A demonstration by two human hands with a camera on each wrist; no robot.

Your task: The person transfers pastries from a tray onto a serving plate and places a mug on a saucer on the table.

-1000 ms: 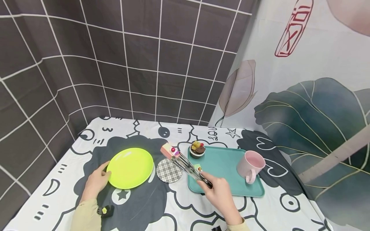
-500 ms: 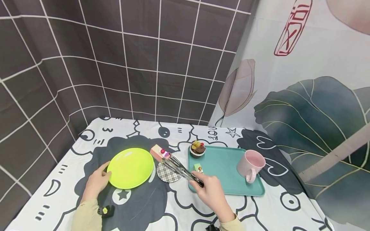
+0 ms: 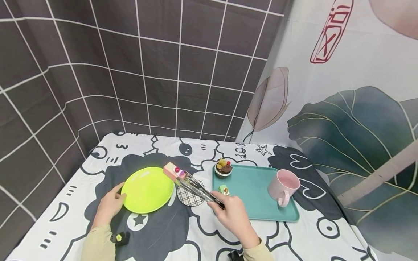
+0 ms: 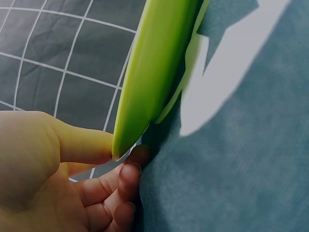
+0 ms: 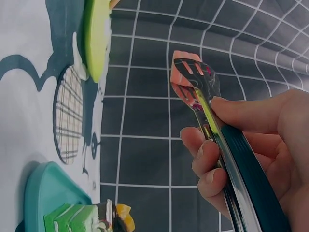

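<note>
My right hand holds metal tongs with dark handles, its thumb and fingers on both sides of them. Between the tongs' slotted tips is a pink cake slice with a red berry on top, raised over the right rim of a lime-green plate. In the right wrist view the cake slice shows through the slots. My left hand pinches the plate's left rim; in the left wrist view the thumb lies against the edge of the plate, with fingers curled under it.
Right of the plate lies a round checked coaster. A teal tray bears a cupcake, a small green cake and a pink mug. Dark grid-patterned cloth hangs behind the table.
My right hand has moved left with the tongs and the cake slice, from above the coaster to the plate's right rim. My left hand and the plate have stayed put.
</note>
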